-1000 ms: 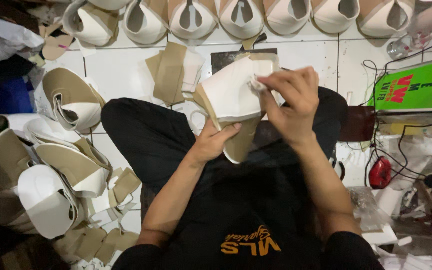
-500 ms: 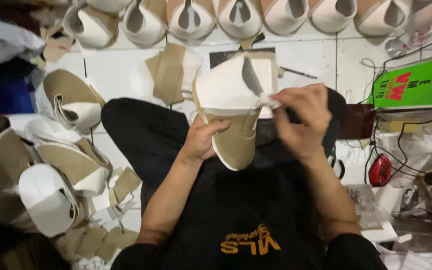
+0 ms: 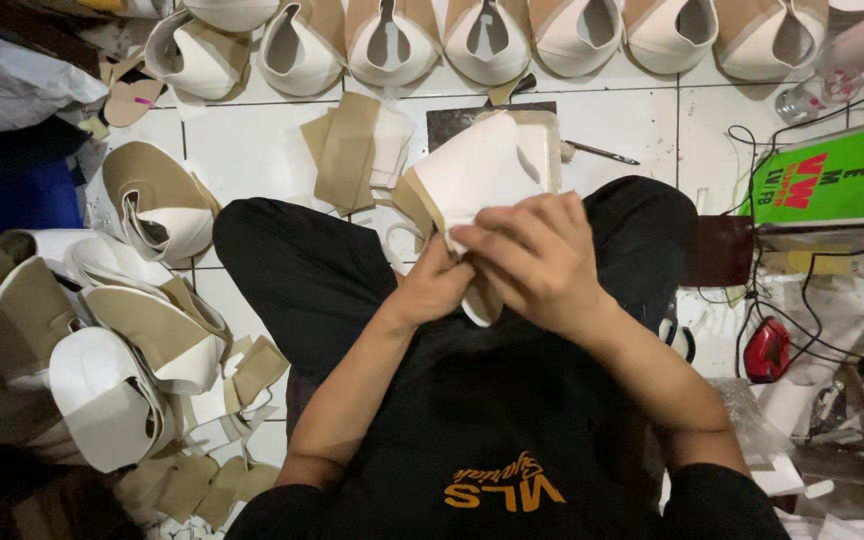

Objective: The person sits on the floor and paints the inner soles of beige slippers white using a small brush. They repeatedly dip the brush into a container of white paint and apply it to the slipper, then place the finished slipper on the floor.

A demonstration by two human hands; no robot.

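I sit cross-legged on a white tiled floor (image 3: 242, 150) and hold a white and tan shoe upper (image 3: 482, 175) above my lap. My left hand (image 3: 437, 290) grips its lower edge from underneath. My right hand (image 3: 532, 260) is closed over the near side of the same piece, fingers curled on the white panel. The lower tan part of the upper is mostly hidden behind my hands.
A row of finished uppers (image 3: 492, 40) lines the far edge. More uppers are piled at the left (image 3: 102, 330), with tan cut pieces (image 3: 352, 150) ahead. A green box (image 3: 822, 180), cables and a red object (image 3: 767, 350) crowd the right.
The upper has been turned and drawn closer to my lap. My right hand slid from its right edge down onto the near side, meeting my left hand.
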